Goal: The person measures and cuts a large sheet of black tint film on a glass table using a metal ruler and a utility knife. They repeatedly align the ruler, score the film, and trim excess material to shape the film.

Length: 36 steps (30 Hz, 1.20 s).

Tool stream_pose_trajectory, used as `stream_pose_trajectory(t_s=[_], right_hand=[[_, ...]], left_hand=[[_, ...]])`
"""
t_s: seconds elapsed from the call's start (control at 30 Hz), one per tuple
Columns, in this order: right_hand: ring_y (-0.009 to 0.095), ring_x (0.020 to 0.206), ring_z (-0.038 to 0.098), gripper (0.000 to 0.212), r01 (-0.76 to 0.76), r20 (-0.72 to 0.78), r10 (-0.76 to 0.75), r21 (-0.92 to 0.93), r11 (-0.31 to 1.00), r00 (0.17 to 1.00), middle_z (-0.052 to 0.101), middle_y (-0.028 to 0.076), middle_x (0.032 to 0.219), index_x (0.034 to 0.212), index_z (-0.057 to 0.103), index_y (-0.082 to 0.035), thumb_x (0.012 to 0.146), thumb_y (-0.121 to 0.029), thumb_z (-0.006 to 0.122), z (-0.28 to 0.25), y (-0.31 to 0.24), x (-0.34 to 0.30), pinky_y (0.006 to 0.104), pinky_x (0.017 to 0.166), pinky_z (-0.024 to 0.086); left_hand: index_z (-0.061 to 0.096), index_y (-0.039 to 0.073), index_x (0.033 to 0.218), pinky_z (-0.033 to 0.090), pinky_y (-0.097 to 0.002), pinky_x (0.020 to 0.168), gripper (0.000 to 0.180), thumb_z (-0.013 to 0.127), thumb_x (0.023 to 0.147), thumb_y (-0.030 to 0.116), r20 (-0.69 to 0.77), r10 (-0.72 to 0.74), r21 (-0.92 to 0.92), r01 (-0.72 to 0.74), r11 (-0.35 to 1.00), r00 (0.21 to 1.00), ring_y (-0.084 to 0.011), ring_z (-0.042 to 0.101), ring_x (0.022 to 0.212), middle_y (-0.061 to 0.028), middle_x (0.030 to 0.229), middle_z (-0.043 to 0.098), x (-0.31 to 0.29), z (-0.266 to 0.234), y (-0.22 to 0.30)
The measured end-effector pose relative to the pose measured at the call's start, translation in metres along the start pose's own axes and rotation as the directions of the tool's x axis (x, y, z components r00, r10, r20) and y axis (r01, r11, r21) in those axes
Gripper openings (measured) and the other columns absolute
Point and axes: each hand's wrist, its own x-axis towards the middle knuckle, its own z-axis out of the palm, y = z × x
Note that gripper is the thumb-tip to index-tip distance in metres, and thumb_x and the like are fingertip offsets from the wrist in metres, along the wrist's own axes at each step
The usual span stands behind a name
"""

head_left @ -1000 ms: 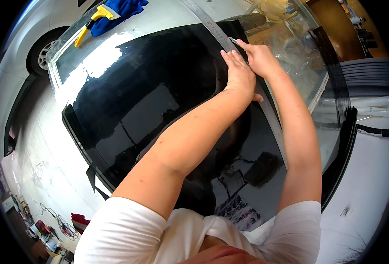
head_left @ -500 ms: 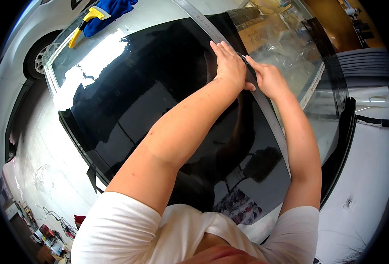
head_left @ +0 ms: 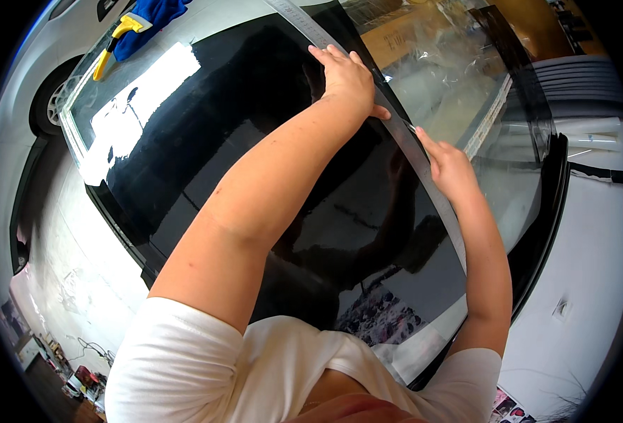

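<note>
A dark, glossy film sheet (head_left: 248, 92) covers much of a glass pane in front of me. Across its right part lies a long metal ruler (head_left: 430, 176), running from the far edge toward my body. My left hand (head_left: 347, 79) rests flat on the ruler, fingers spread and thumb stretched out to the right. Closer to me, at the ruler's right edge, my right hand (head_left: 452, 168) is closed with its index finger extended. The thin tip of a cutter knife (head_left: 411, 128) shows beyond that finger; its handle is hidden in the hand.
At the far left, a yellow-and-black scraper (head_left: 122, 34) lies by a blue cloth (head_left: 158, 25). A parked car (head_left: 17, 141) stands on the left. Bare glass (head_left: 484, 120) extends past the film on the right, with cardboard (head_left: 406, 37) visible through it. Rolls (head_left: 593, 130) lie beyond.
My right hand has slid toward me along the ruler, away from my left hand. The left hand stays on the ruler; the whole view has shifted slightly.
</note>
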Motion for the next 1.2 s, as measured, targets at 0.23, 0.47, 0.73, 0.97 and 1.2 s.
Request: stream_pose_trajectory(t_s=[0.23,0.47,0.73,0.97,1.2], right_hand=[[0.033,0.067,0.058,0.058,-0.021,0.005,0.021,-0.016,1.000,1.000,0.055,0.012,0.074,0.131,0.051,-0.026,0.079,0.000,0.051,-0.008,-0.002,-0.026,0.0426,0.063,0.049],[0.034,0.069,0.056,0.060,-0.059,0.010,0.059,-0.013,0.998,0.998,0.054,0.014,0.075,0.131,0.051,-0.025,0.079,0.003,0.052,-0.001,-0.003,-0.026,0.0433,0.065,0.046],[0.035,0.076,0.060,0.053,0.001,-0.071,-0.005,-0.056,0.998,0.997,0.060,0.015,0.081,0.129,0.054,-0.022,0.080,-0.001,0.049,-0.006,0.007,-0.039,0.0439,0.068,0.049],[0.035,0.088,0.062,0.049,0.035,-0.051,-0.035,-0.007,0.999,0.998,0.065,0.017,0.090,0.126,0.052,-0.016,0.079,-0.013,0.063,0.000,0.021,-0.056,0.0457,0.073,0.050],[0.035,0.088,0.062,0.043,0.115,-0.072,-0.116,-0.015,0.993,0.991,0.065,0.018,0.091,0.123,0.053,-0.014,0.081,-0.006,0.051,0.010,0.052,-0.094,0.0458,0.074,0.050]], left_hand=[[0.033,0.001,0.140,0.025,-0.0630,0.102,0.115,0.061,0.060,0.079,-0.057,-0.071,-0.046,0.069,0.997,0.996,-0.0479,0.037,0.127,-0.0376,0.136,0.033,0.007,0.013,0.003],[0.054,0.002,0.122,0.025,-0.0692,0.097,0.065,0.065,0.078,0.049,-0.192,0.026,-0.037,-0.034,0.999,0.981,-0.0381,0.045,0.119,-0.0250,0.132,0.045,-0.012,0.028,0.029],[0.057,0.000,0.121,0.028,-0.0648,0.099,0.080,0.069,0.068,0.059,-0.045,0.076,-0.102,-0.080,0.991,0.996,-0.0325,0.048,0.114,-0.0168,0.124,0.051,-0.067,0.007,0.110],[0.059,0.006,0.119,0.022,-0.0649,0.103,0.081,0.072,0.062,0.062,-0.109,-0.103,-0.071,0.096,0.993,0.989,-0.0305,0.046,0.119,-0.0107,0.124,0.049,-0.077,0.015,0.160],[0.054,0.009,0.126,0.018,-0.0559,0.109,0.090,0.074,0.058,0.065,0.055,-0.168,0.006,0.168,0.986,0.984,-0.0292,0.049,0.120,-0.0095,0.132,0.046,-0.080,0.002,0.190]])
